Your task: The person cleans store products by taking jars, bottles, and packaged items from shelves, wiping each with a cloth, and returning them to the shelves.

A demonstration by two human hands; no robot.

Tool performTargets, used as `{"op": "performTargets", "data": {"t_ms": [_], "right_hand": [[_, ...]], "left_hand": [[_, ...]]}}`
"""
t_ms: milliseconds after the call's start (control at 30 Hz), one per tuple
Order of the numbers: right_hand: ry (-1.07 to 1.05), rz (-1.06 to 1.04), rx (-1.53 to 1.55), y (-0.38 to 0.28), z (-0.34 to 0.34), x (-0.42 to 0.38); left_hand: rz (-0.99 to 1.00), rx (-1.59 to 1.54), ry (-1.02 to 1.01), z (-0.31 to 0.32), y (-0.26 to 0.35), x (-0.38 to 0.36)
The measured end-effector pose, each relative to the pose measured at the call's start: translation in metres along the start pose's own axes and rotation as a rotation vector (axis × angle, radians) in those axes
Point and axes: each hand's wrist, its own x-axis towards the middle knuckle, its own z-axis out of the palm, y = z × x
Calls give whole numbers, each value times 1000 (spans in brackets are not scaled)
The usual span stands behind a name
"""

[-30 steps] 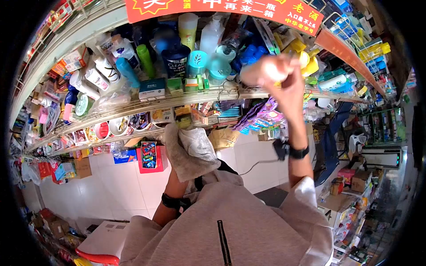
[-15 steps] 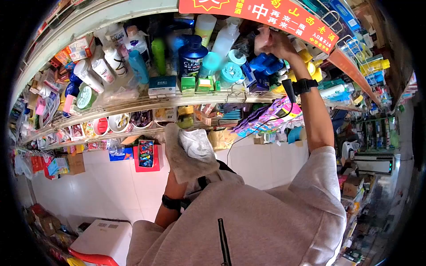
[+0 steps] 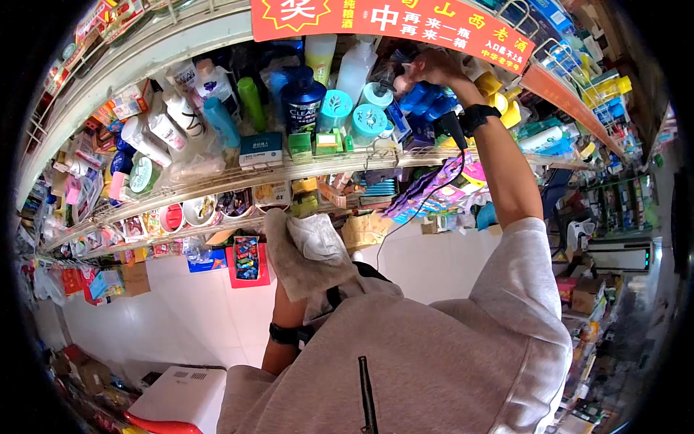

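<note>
Where crowded, blue containers (image 3: 428, 100) beside fingers (image 3: 411, 74)

The right hand (image 3: 432, 70) reaches in over the shelf (image 3: 318, 169), near blue items (image 3: 432, 103). Grey cloth (image 3: 295, 264) hides the left hand.

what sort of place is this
Probably a small shop: a pale wire-edged shelf crowded with plastic bottles, a red banner with white and yellow lettering, and an open red box of small colourful packets.
</note>
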Motion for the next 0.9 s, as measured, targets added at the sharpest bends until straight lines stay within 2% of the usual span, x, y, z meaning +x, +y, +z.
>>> {"op": "performTargets", "data": {"t_ms": [100, 200, 233, 333, 367, 400, 467, 500, 533, 567, 633, 700, 767, 800, 833, 867, 900], "right_hand": [[138, -13, -153, -2, 2, -6], [52, 83, -86, -4, -3, -12], [150, 19, -179, -3, -1, -15], [101, 8, -177, -13, -16, -20], [261, -21, -113, -9, -10, -26], [259, -20, -106, -20, -8, -36], [680, 193, 0, -53, 0, -68], [585, 125, 68, -70, -7, -83], [627, -72, 174, -92, -13, -102], [610, -135, 327, -115, -2, -120], [318, -216, 621, -158, 23, -158], [158, -379, 562, -196, 53, -194], [62, -368, 745, -236, 73, -225], [31, -429, 796, -248, 81, -233], [13, -401, 795, -259, 89, -240], [-5, -372, 795, -269, 97, -248], [-5, -366, 801, -278, 103, -254]], "left_hand": [[6, 8, -40, 1, 2, 16], [6, 20, -70, 3, 2, 29], [5, 27, -72, 3, 2, 29], [1, 50, -56, 0, -5, 22], [0, 59, -43, -2, -7, 16], [-4, 67, -28, -5, -9, 8], [-9, 79, -1, -10, -13, -6], [-10, 86, 3, -12, -14, -9], [-15, 82, 6, -15, -16, -10], [-17, 90, 1, -16, -18, -7], [-25, 98, -38, -16, -22, 7], [-36, 103, -84, -19, -27, 17], [-35, 137, -107, -27, -32, 19], [-22, 187, -91, -21, -33, 16], [101, 438, 113, -15, -35, 6], [96, 442, 119, -39, -36, 14], [57, 259, -134, -82, -38, 33]]}}
